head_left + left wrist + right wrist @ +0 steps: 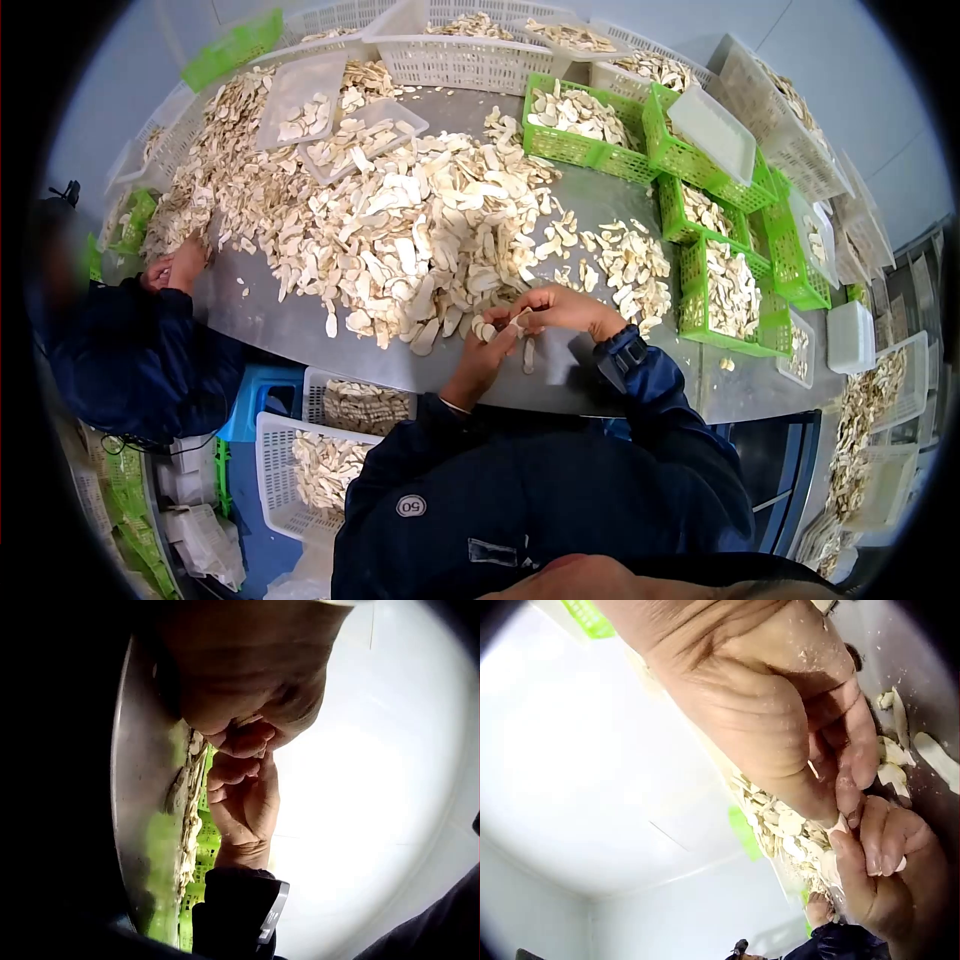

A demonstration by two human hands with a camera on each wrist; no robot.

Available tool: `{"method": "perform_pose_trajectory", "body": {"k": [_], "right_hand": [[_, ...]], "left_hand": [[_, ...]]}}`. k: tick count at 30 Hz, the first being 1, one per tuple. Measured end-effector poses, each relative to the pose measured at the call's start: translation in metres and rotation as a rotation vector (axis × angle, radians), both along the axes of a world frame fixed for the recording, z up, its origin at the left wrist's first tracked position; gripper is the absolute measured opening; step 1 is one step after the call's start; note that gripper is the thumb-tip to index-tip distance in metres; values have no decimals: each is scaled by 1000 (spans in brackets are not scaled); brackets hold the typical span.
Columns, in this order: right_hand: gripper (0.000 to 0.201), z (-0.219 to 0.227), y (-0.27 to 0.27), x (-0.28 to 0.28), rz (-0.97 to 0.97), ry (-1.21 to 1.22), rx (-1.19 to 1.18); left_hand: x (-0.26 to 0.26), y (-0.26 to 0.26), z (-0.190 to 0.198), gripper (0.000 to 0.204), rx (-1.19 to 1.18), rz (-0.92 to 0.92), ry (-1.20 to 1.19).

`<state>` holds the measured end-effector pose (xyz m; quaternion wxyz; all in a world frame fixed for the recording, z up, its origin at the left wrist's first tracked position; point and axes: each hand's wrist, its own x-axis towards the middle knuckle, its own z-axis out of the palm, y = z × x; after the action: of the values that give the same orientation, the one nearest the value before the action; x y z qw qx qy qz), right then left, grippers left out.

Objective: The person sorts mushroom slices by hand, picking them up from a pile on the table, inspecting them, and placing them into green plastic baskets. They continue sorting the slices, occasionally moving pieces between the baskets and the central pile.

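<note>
My left hand is at the front edge of a big heap of pale dried slices that look like mushroom. Its curled fingers grip a few slices. Close against it, the right hand pinches a small slice between thumb and fingertips. In the right wrist view, the fingertips of the right hand meet those of the left hand, with a bit of slice between them. A single long slice lies on the metal table just below the hands.
Green baskets and a smaller pile of slices are to the right. White crates line the back; clear trays sit on the heap. Another person's hands work at the left. A white crate stands below the table.
</note>
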<state>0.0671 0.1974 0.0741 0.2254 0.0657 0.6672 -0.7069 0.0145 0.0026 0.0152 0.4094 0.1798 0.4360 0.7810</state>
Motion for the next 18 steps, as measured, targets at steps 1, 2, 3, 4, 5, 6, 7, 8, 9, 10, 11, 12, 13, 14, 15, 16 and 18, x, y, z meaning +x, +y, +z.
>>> {"method": "perform_pose_trajectory", "body": {"k": [1, 2, 3, 4, 5, 6, 7, 8, 9, 10, 11, 12, 13, 14, 15, 16, 18], "right_hand": [[21, 0, 0, -1, -9, -9, 2], [22, 1, -1, 0, -20, -19, 5], [22, 2, -2, 1, -33, -31, 7], [23, 0, -2, 2, -36, -21, 10], [23, -2, -1, 3, -38, -13, 15], [24, -4, -1, 6, -41, -6, 19], [24, -8, -1, 10, -75, -17, -13], [24, -12, -2, 14, -109, -27, -45], [24, -16, -2, 17, -142, -37, -77], [22, -18, 2, 18, -218, -13, -131], [21, -19, 9, 19, -292, 12, -184], [19, -20, 16, 17, -365, 38, -238], [16, -16, 24, 8, -472, 98, -276], [14, -13, 31, -2, -573, 89, -246], [12, -7, 36, -13, -678, 82, -217], [11, -1, 40, -24, -783, 77, -186], [21, -9, 56, -47, -704, 204, 513]], "left_hand": [[-1, 0, -1, 23, -4, 2, -9], [-1, -1, -2, 24, -8, 1, -20], [0, -1, -2, 25, -7, 6, -22], [0, -1, -2, 26, -5, 11, -26], [1, 0, -2, 27, -1, 16, -30], [2, 0, -1, 27, -2, 15, -23], [2, -1, 0, 28, -4, 15, -16], [2, -1, 1, 28, -6, 15, -8], [2, 0, 1, 27, -10, 6, -3], [2, 1, 1, 26, -14, -2, 3], [1, 1, 1, 25, -18, -8, 9], [1, 1, 1, 23, -23, -12, 49], [1, 0, 1, 22, -29, -18, 89], [1, 1, 1, 20, -35, -29, 132], [1, 2, 2, 20, -8, -5, 125], [3, 4, 3, 19, 20, 18, 119], [4, 6, 6, 19, 30, 31, 87]]}}
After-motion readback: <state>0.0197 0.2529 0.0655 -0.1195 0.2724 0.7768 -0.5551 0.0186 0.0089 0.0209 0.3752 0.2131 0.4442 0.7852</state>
